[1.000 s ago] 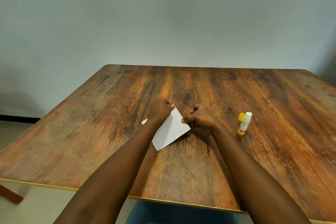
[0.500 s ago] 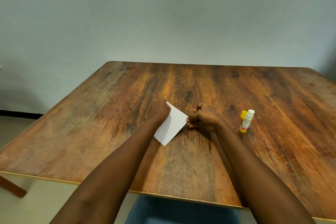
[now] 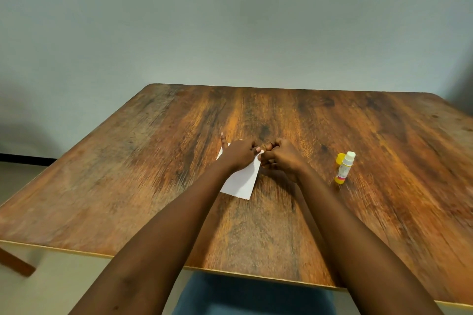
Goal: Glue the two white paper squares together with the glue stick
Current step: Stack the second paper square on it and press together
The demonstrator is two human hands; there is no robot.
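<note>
White paper (image 3: 242, 181) lies on the wooden table (image 3: 128, 186) near its middle; only one white sheet shape shows, so I cannot tell two squares apart. My left hand (image 3: 239, 155) lies over its far part with fingers curled at the right corner. My right hand (image 3: 282, 158) meets it there, its fingers pinching the same paper corner. The glue stick (image 3: 345, 167) stands uncapped to the right of my right hand, apart from it, with its yellow cap (image 3: 340, 158) just behind.
A grey wall rises behind the table's far edge. The table's near edge runs just below my forearms. A wooden table leg (image 3: 15, 262) shows at the lower left.
The paper has turned and settled flatter on the table. Both hands have come together at its right corner, the left hand now covering the far part.
</note>
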